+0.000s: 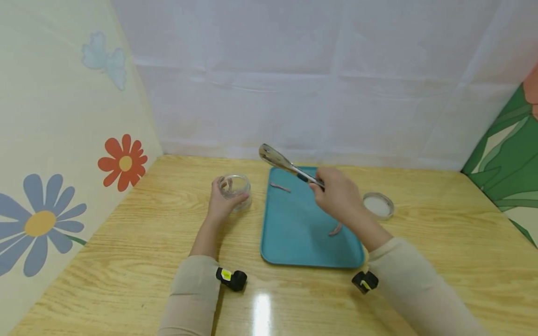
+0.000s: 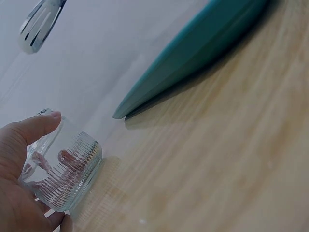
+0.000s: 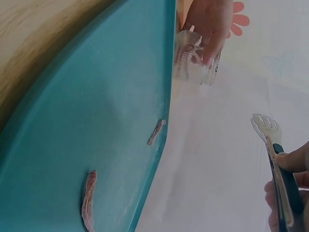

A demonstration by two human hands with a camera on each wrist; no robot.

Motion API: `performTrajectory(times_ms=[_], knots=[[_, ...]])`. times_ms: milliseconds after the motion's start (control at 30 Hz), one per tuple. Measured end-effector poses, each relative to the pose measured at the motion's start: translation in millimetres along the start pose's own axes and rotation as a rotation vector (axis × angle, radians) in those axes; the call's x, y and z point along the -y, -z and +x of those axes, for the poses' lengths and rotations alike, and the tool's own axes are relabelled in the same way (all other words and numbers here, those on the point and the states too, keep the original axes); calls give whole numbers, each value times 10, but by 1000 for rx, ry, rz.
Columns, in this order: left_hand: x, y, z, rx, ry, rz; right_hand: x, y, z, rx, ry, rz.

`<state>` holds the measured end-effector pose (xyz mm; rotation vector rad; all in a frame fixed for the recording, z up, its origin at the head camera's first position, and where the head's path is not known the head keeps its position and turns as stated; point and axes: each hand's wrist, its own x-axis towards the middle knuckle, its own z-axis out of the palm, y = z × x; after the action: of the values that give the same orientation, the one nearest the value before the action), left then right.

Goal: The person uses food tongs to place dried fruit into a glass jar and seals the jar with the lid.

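While left hand (image 1: 220,204) grips it, jar (image 2: 72,166) looks clear, ribbed.

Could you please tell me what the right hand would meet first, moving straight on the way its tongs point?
Probably the white backdrop, touched by the tongs before the right hand; the glass jar seems to sit below that line, though depth is unclear.

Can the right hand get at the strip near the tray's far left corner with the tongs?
Likely yes: the right hand holds the tongs raised close by, and the strip lies uncovered on the tray. The glass jar is beside the tray, out of the way.
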<state>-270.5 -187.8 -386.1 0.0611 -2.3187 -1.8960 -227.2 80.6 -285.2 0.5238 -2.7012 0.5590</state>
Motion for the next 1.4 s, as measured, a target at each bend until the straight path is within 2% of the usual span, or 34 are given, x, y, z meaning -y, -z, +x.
performTrajectory(times_ms=[167, 333, 400, 767, 1000, 1400], knots=[[-90, 5, -30, 7, 52, -12, 84, -63, 16, 12, 37, -12], [-107, 3, -44, 7, 51, -19, 191, -144, 31, -2, 83, -13], [-65, -1, -20, 1, 37, -11, 227, -173, 35, -2, 89, -11], [-59, -10, -10, 1, 46, -15, 330, -299, 15, 45, 74, -44], [-64, -11, -14, 8, 48, -19, 327, -354, -5, 31, 92, -67], [-77, -15, -15, -5, 57, -25, 258, -360, -29, 76, 40, -43]])
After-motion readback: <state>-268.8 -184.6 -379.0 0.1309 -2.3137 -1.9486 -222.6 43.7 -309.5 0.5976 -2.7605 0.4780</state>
